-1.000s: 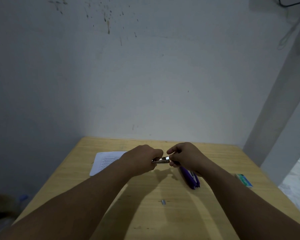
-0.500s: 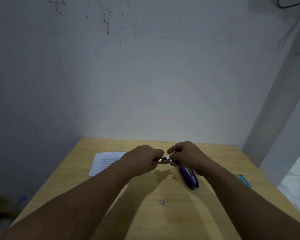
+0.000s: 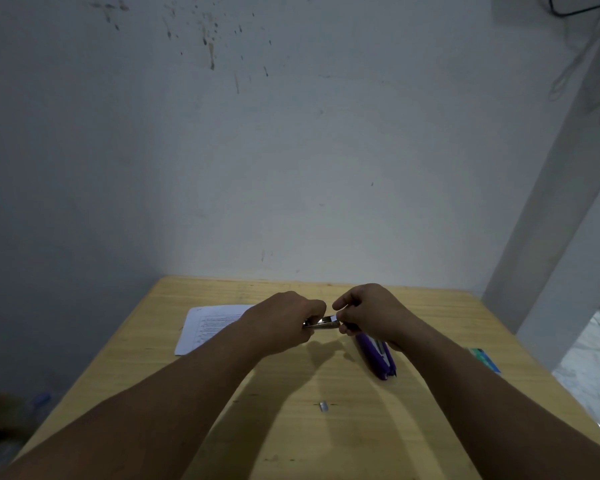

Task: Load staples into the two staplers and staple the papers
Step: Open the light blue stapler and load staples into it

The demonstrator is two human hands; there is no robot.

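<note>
**Both hands on a stapler above the table**

The person holds both hands over the far half of a wooden table. The left hand is curled into a fist around one end of a stapler, whose shiny metal part shows in the gap between the hands. The right hand pinches the other end with thumb and fingertips, the rest of its fingers bent in. The stapler is lifted off the table, lying roughly level between the two hands.

A second, purple stapler lies on the table just under and behind the right wrist, partly hidden by it. A sheet of printed paper lies flat to the left, partly covered by the left forearm. A small strip of staples rests on the bare wood nearer the person, between the forearms. A green-and-blue box sits near the right edge.
</note>
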